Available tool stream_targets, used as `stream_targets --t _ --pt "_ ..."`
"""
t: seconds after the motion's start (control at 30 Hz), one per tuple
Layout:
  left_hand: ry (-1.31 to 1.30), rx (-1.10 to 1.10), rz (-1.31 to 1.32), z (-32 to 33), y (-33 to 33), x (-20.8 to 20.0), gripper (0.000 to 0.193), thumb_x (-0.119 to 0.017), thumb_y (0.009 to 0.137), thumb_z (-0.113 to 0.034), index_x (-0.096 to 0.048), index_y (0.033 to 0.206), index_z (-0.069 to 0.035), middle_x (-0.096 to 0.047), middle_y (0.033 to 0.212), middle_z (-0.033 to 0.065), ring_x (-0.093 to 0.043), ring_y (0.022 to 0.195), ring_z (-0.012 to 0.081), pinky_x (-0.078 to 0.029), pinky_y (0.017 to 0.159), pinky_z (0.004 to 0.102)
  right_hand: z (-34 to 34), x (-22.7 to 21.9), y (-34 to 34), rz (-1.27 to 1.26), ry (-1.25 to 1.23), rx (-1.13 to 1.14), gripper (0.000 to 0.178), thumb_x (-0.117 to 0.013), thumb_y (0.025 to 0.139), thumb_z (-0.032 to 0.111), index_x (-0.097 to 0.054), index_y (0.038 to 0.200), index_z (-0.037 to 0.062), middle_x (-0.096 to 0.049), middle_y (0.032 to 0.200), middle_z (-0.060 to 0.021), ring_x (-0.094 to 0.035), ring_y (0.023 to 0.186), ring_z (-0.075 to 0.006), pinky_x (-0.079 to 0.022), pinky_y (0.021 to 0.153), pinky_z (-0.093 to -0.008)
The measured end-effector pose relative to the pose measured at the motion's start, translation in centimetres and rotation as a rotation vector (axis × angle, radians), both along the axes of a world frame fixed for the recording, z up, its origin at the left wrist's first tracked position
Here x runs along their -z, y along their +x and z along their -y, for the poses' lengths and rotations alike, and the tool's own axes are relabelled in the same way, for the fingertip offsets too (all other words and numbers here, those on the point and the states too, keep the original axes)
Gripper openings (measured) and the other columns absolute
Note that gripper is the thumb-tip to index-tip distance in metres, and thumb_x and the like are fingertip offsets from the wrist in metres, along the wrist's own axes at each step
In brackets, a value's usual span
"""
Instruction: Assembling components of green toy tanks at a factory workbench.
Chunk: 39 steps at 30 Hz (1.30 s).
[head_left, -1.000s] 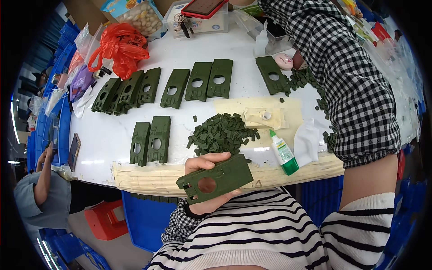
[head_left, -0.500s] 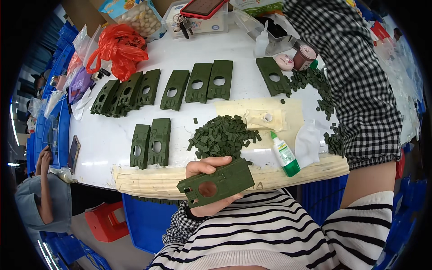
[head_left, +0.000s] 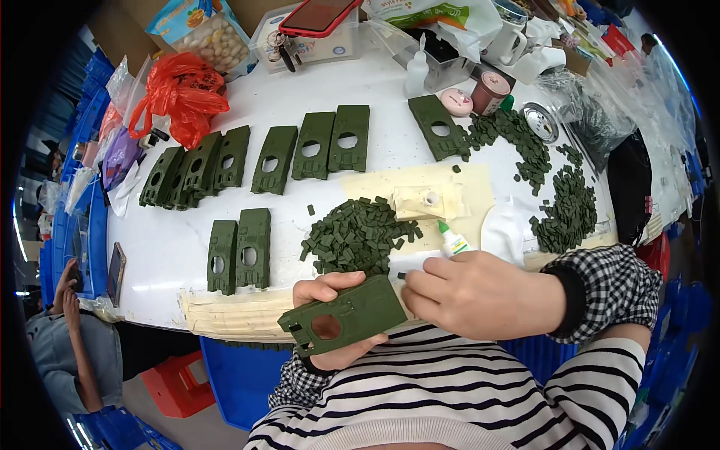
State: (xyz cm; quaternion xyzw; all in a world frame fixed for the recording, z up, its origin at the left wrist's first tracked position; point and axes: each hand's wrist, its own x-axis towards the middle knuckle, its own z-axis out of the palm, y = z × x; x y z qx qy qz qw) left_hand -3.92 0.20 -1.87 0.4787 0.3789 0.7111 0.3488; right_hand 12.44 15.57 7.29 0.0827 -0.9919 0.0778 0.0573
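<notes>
My left hand [head_left: 321, 288] grips a dark green plastic model tank hull [head_left: 364, 309] with a round hole, thumb over its upper edge and fingers beneath. At the hull's right end, my right hand [head_left: 484, 294] has its fingertips pinched together. A tiny dark green plastic piece [head_left: 401, 275] shows at those fingertips, mostly hidden by them. Just beyond the hull lies a pile of small green plastic pieces [head_left: 356, 234]. A glue bottle [head_left: 454, 240] with a green tip lies behind my right hand, which covers its lower part.
Two hulls [head_left: 253, 247] lie left of the pile, with several more hulls [head_left: 313, 146] in a row behind. More small pieces [head_left: 564, 210] lie at the right. A taped block [head_left: 429, 201] sits mid-table. At the back are a red bag [head_left: 180, 97] and a phone [head_left: 319, 16]. Another person [head_left: 79, 337] is at far left.
My right hand has come back from the far right of the table to the hull, with a small piece at its fingertips. My left hand still holds the hull.
</notes>
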Motion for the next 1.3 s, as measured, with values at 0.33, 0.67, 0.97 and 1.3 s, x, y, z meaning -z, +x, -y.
stream_targets --t 0.33,0.67,0.97,1.3 --pt "-0.053 -0.067 -0.040 0.3 0.1 0.3 0.071 -0.084 0.068 -0.008 -0.030 0.115 -0.010 -0.044 0.125 0.0172 -0.051 0.114 0.0216 -0.049 0.094 0.0346 0.7 3.9 -1.8 -0.146 0.303 -0.070 0.019 -0.058 0.069 0.017 -0.062 0.074 -0.0015 -0.058 0.070 -0.0082 -0.056 0.069 -0.0191 -0.046 0.055 -0.0252" --pt "-0.042 -0.095 0.003 0.3 0.2 0.6 0.072 -0.084 0.068 -0.012 -0.029 0.115 -0.011 -0.045 0.125 0.0165 -0.052 0.111 0.0208 -0.049 0.092 0.0340 0.4 3.8 -2.1 -0.289 0.136 -0.012 0.012 -0.059 0.066 0.014 -0.058 0.066 0.0027 -0.051 0.062 -0.0031 -0.053 0.059 -0.0149 -0.044 0.048 -0.0232" --pt "-0.026 -0.087 0.028 0.2 0.3 0.6 0.070 -0.082 0.070 -0.010 -0.030 0.116 -0.012 -0.044 0.126 0.0165 -0.051 0.113 0.0217 -0.049 0.093 0.0355 0.1 2.9 -1.3 -0.258 -0.074 0.041 0.014 -0.058 0.068 0.010 -0.058 0.077 0.0007 -0.052 0.072 -0.0032 -0.056 0.069 -0.0153 -0.049 0.052 -0.0250" --pt "0.000 -0.048 0.007 -0.2 0.5 0.3 0.070 -0.083 0.069 -0.012 -0.031 0.117 -0.010 -0.046 0.126 0.0186 -0.053 0.113 0.0226 -0.050 0.093 0.0361 -0.1 -0.6 3.1 -0.409 -0.437 0.408 0.025 -0.069 0.071 -0.005 -0.068 0.095 0.0007 -0.062 0.075 -0.0078 -0.061 0.064 -0.0201 -0.049 0.055 -0.0280"
